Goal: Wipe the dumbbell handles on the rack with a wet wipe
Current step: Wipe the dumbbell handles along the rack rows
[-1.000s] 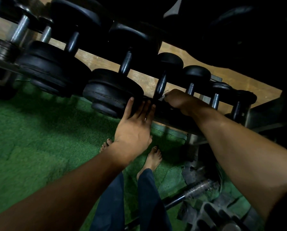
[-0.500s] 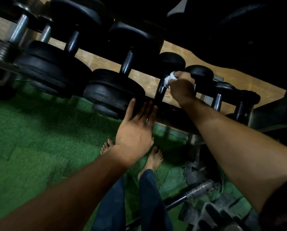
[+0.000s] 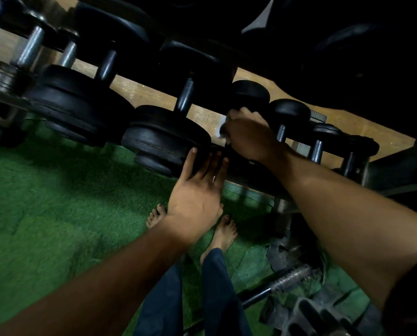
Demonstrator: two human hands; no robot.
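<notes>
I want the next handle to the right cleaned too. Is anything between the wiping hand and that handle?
Nothing visible blocks it. The right hand grips the wet wipe on one dumbbell handle, and the next handle stands bare just beside its knuckles.
</notes>
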